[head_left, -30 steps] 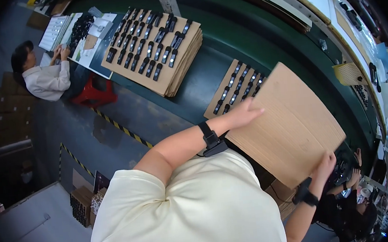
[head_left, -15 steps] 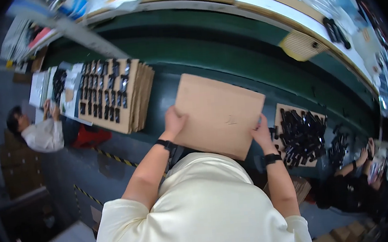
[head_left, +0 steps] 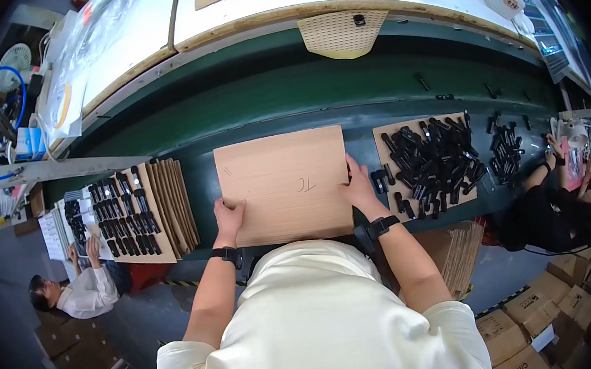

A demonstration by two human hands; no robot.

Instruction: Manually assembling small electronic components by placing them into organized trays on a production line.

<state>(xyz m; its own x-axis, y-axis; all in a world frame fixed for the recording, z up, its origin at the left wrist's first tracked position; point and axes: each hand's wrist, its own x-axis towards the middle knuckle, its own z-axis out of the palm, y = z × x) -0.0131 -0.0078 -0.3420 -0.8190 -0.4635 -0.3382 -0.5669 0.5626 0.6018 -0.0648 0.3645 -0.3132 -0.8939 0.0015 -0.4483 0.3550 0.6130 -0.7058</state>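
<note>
A plain brown cardboard sheet (head_left: 285, 184) lies flat on the dark green conveyor belt (head_left: 288, 103) right in front of me. My left hand (head_left: 229, 217) grips its near left edge, thumb on top. My right hand (head_left: 358, 184) holds its right edge. Both wrists wear black bands. To the right, another cardboard sheet (head_left: 385, 140) carries a heap of several small black parts (head_left: 435, 160).
At left a stack of cardboard sheets (head_left: 170, 207) carries black parts in neat rows (head_left: 124, 215). A person in white (head_left: 82, 294) sits at lower left, another person (head_left: 561, 209) at right. More cardboard (head_left: 458, 250) and boxes (head_left: 529, 318) stand at lower right. A workbench (head_left: 257, 10) runs beyond the belt.
The view has swung back to face the belt. The cardboard sheet, held up and tilted before, has come down flat on the belt with both hands still on its edges.
</note>
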